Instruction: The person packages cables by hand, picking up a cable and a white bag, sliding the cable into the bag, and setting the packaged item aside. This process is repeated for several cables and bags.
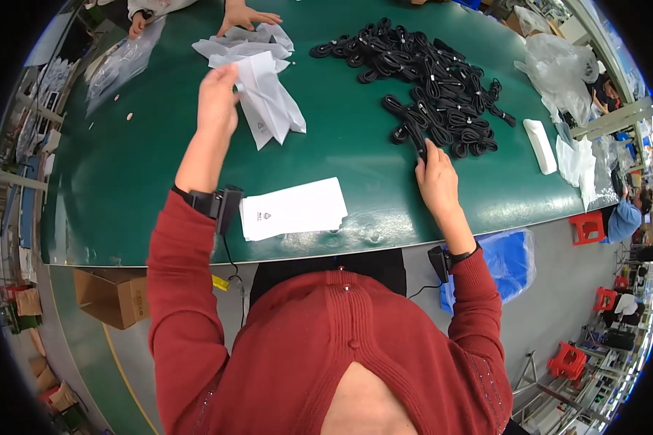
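At the upper left, my left hand (218, 98) is at the edge of a thin white bag (272, 98). Its fingers are slightly smeared by motion, so I cannot tell whether they grip the bag. More crumpled white bags (257, 42) lie just beyond. My right hand (437, 177) has its fingers closed on a coiled black cable (416, 135) at the near edge of a large heap of bundled black cables (442, 80). Between my arms, near the table edge, rests a stack of flat white bags (294, 209) with small print.
Across the green table (159, 174), another person's hand (245, 16) reaches over the bags. Clear plastic bags (127, 58) lie far left. At right are a white box-like piece (540, 146) and clear plastic (559, 69). A cardboard box (116, 296) stands below the left edge.
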The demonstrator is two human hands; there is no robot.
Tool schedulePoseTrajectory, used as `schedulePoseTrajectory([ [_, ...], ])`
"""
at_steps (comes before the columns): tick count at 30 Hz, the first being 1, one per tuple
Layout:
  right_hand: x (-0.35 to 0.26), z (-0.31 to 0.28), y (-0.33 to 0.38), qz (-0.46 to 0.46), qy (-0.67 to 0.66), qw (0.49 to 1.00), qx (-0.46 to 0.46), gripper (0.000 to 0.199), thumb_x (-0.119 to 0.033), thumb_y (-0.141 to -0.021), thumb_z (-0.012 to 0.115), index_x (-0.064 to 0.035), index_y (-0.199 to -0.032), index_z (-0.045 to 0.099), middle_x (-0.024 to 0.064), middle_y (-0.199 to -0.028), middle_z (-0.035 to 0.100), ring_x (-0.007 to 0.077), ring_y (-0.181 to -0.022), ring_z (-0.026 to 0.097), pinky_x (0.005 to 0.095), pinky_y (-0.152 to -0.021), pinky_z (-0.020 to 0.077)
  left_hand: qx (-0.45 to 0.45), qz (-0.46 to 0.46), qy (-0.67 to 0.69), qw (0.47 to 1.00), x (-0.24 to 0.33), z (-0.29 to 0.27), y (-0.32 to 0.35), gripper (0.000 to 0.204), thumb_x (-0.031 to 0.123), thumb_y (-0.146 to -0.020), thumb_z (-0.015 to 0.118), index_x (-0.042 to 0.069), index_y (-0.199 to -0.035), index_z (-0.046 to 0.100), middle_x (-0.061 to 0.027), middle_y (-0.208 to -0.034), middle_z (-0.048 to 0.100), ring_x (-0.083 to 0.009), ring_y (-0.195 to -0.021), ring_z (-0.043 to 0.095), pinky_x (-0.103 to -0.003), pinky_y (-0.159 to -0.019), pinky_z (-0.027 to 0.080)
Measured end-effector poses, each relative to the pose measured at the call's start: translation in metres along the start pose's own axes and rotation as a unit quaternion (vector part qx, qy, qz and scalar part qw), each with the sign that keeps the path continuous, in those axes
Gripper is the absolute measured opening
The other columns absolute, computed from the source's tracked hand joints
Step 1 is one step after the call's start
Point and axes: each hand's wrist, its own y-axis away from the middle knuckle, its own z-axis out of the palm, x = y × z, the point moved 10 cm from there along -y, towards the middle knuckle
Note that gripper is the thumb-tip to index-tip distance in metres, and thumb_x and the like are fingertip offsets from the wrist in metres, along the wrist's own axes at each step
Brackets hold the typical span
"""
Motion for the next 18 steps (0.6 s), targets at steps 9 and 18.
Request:
schedulePoseTrajectory([
  [9,-0.025,-0.009,0.032,0.101,-0.288,0.951,-0.059,0.035,-0.007,-0.094,0.059,-0.0012,-0.128,0.057,0.0164,-0.093,0.065,0.0288,-0.076,0.064,0.0310,-0.067,0.0503,-0.298,0.222,-0.350,0.860,-0.019,0.063,0.177,0.020,0.007,-0.080,0.072,0.003,-0.098,0.065,-0.0111,-0.096,0.059,-0.0267,-0.090,0.060,-0.037,-0.079,0.049],
  [18,-0.102,-0.031,0.046,-0.090,-0.224,0.967,-0.086,0.047,-0.005,-0.086,0.068,-0.0044,-0.131,0.056,0.0125,-0.080,0.056,0.0282,-0.066,0.058,0.0361,-0.061,0.0479,-0.314,0.220,-0.397,0.834,-0.055,0.082,0.221,0.015,0.008,-0.079,0.073,0.002,-0.086,0.061,-0.0097,-0.085,0.058,-0.0300,-0.083,0.059,-0.039,-0.078,0.048],
])
